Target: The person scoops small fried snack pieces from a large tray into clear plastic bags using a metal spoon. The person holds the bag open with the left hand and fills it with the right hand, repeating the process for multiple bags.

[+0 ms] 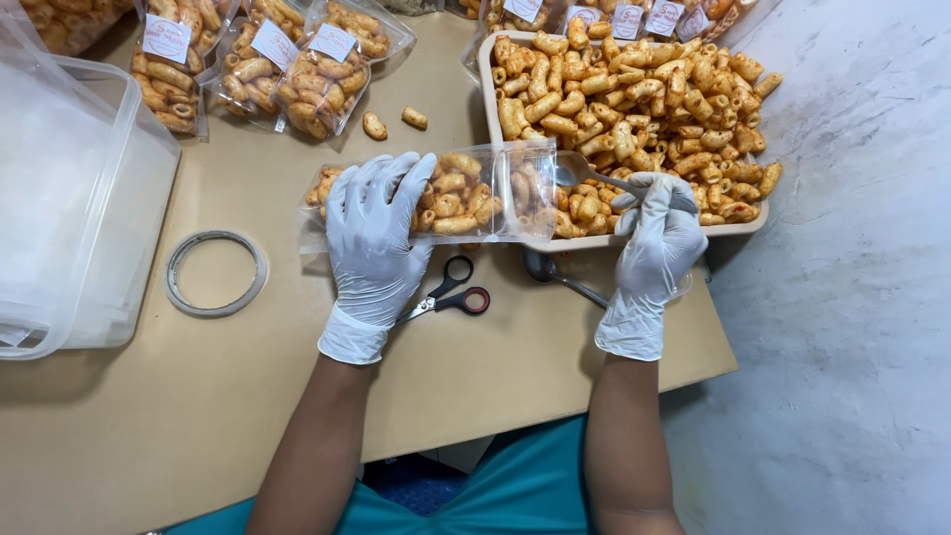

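Resting flat near the middle of the frame, the left hand (374,238), in a white glove, presses its spread fingers on a clear plastic bag (436,198) that lies on its side on the brown table (149,416), partly filled with orange, seasoned curled snacks. The bag's open mouth points right and overlaps the near rim of a beige tray (738,226) heaped with the same snacks in the upper right of the frame. To the right of centre, the right hand (659,243), also gloved, has its fingers closed around the handle of a metal spoon (584,173), whose bowl sits at the mouth of the bag, just over the tray's left end. Below the bag, between the two hands, lie small scissors with red and black handles (456,292), partly under the left palm, and a second spoon (555,272) just beside the right wrist. A ring of tape (216,272) lies flat at the left, near a large translucent plastic tub (69,198) that fills the left edge. Sealed, labelled bags of snacks (258,64) are lined up along the top left, with two loose snack pieces (391,122) on the table just below them.
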